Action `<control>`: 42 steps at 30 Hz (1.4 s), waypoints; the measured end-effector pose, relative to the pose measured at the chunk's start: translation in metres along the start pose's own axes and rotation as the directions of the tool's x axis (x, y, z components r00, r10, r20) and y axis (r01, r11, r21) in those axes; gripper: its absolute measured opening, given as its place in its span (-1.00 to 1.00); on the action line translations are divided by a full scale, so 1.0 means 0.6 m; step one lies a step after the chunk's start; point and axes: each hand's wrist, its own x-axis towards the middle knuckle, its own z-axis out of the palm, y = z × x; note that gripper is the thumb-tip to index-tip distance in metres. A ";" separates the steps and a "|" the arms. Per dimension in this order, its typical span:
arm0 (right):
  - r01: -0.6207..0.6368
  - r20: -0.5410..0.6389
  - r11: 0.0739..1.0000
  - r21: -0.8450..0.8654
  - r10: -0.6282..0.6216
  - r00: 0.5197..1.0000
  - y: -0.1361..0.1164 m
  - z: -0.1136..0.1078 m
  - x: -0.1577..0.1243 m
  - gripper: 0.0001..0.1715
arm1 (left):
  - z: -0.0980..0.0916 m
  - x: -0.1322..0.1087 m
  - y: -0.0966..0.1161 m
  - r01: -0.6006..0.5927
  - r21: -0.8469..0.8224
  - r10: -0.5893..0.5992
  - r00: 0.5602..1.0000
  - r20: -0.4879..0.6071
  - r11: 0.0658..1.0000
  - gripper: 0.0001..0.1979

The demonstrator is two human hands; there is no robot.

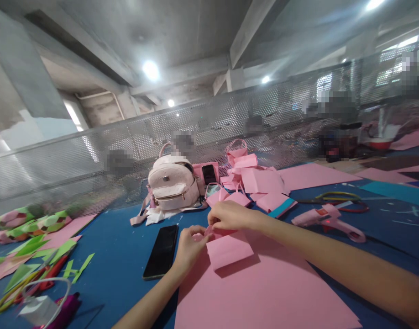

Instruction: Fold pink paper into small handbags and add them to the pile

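A folded pink paper piece (229, 251) is held in both hands just above a large pink sheet (260, 292). My left hand (191, 244) pinches its left end between thumb and fingers. From above, my right hand (230, 215) closes on the same end, its fingertips close to those of my left hand. The near part of the piece sticks out toward me as a flat, box-like flap. My fingers hide the part being gripped.
A black phone (161, 251) lies left of the sheet, a pink glue gun (329, 221) and scissors (346, 201) to the right. Behind stand a pale backpack (171, 183) and pink paper pieces (260, 180). Green paper scraps (62, 249) and a charger (40, 310) lie left.
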 end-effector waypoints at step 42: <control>-0.006 0.056 0.999 -0.033 0.008 0.998 -0.006 0.003 -0.001 -0.85 | -0.006 0.000 0.002 -0.096 0.065 0.094 0.995 0.025 0.993 -0.79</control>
